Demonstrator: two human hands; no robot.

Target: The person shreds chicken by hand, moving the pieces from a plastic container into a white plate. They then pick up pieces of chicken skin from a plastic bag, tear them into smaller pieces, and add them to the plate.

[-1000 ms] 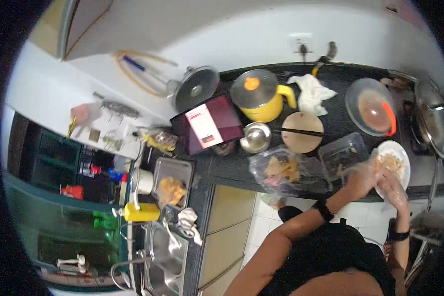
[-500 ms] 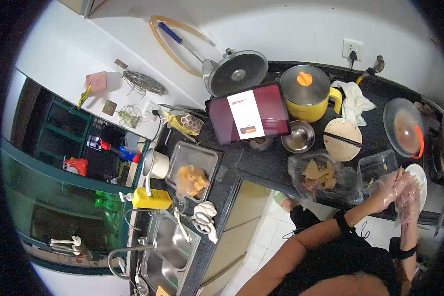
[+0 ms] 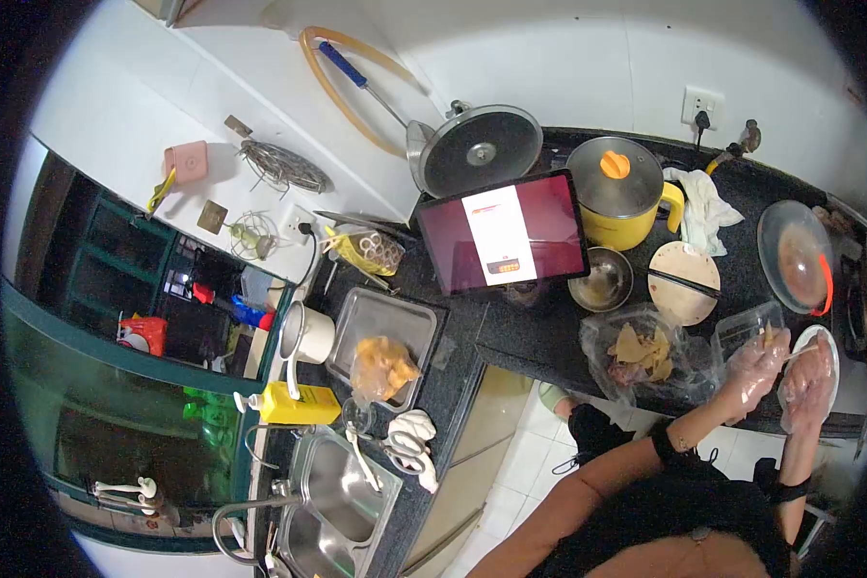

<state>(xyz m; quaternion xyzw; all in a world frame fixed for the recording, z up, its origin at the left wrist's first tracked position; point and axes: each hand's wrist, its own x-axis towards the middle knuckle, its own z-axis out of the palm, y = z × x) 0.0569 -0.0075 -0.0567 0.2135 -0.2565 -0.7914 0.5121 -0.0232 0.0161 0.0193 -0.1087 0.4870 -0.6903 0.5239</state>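
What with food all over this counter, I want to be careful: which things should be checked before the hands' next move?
1. Left hand and right hand covered in clear plastic: ok.
2. White plate under the right hand, on the counter: ok.
3. Clear container open beside the left hand: ok.
4. What the fingers hold: cannot tell.
5. Tablet propped up, screen lit: ok.

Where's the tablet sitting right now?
In the head view, the tablet stands propped near the middle of the picture, at the back of the dark counter. A round metal lid is behind it and the yellow pot just to its right.
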